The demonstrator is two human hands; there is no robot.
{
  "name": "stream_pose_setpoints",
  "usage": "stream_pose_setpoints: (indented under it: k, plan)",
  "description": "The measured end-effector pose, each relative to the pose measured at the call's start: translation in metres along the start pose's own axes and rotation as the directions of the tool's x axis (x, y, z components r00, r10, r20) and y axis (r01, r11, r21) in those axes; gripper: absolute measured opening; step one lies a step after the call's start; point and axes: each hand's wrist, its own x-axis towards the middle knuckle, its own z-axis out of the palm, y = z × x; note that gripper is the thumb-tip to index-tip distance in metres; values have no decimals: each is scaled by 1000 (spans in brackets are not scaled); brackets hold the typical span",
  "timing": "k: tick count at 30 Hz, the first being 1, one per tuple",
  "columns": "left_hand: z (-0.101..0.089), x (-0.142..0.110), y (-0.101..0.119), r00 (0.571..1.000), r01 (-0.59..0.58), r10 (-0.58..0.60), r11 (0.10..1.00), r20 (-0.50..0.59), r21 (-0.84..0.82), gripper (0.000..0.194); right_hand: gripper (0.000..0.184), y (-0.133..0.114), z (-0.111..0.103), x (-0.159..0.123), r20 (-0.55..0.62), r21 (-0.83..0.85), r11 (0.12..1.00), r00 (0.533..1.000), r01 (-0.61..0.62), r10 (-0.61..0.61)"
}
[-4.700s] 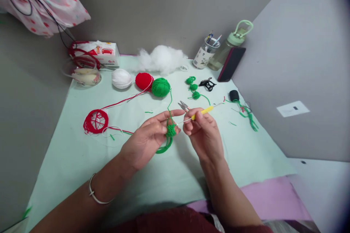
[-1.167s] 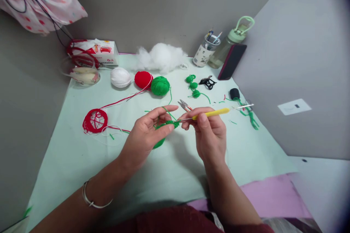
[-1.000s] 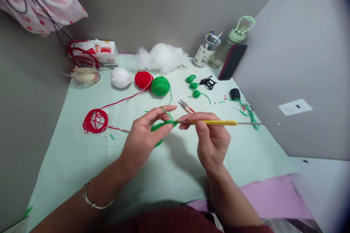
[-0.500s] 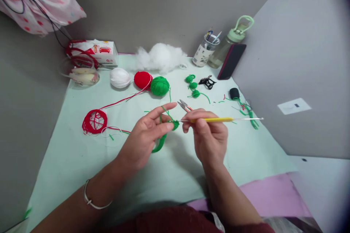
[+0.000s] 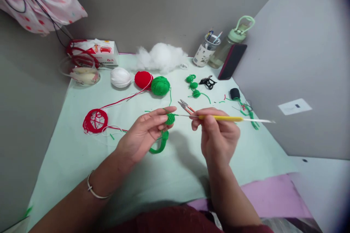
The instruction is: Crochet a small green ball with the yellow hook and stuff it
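Between the thumb and fingers of my left hand (image 5: 146, 129) is a small green crocheted piece (image 5: 170, 118). My right hand (image 5: 218, 131) grips a crochet hook (image 5: 221, 118) by its yellow handle, and the hook's thin metal tip reaches left to a green loop at the edge of the piece. A green strand runs from the left fingers up to the green yarn ball (image 5: 160, 86). Below the left fingers hangs a green crocheted strip (image 5: 160, 147). Orange-handled thread snips (image 5: 186, 107) lie just beyond the right fingertips.
A red yarn ball (image 5: 143, 80), a white yarn ball (image 5: 120, 78) and white stuffing (image 5: 162, 57) stand at the back. Red yarn (image 5: 95, 121) lies coiled at left. Small green crocheted pieces (image 5: 194, 85), a black clip (image 5: 208, 82), a pen cup (image 5: 206, 51), a bottle (image 5: 222, 49) and a phone (image 5: 232, 62) are at right.
My right hand has moved right with the hook, drawing the green loop out from the piece. My left index finger has lowered, and the crocheted piece has turned to show more of itself.
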Motion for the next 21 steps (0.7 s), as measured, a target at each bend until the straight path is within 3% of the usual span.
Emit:
stream_pose_setpoints:
  k: [3, 7, 14, 18, 21]
  plan:
    - [0, -1, 0, 996, -84, 83, 986, 12, 145, 26, 21, 1, 2, 2, 94, 179, 965, 979, -194, 179]
    - [2, -5, -4, 987, -160, 147, 943, 67, 291, 32, 15, 5, 5, -1, 140, 120, 967, 968, -225, 207]
    - [1, -6, -3, 984, -156, 176, 931, -34, 331, 37, 25, 3, 3, 4, 135, 205, 924, 944, -322, 299]
    - [2, -8, -2, 975, -189, 219, 909, -40, 373, 37, 24, -3, 4, 1, 120, 112, 968, 970, -225, 212]
    - [5, -10, -4, 947, -243, 314, 845, -73, 476, 34, 20, -5, 4, -5, 114, -90, 996, 993, -1, 12]
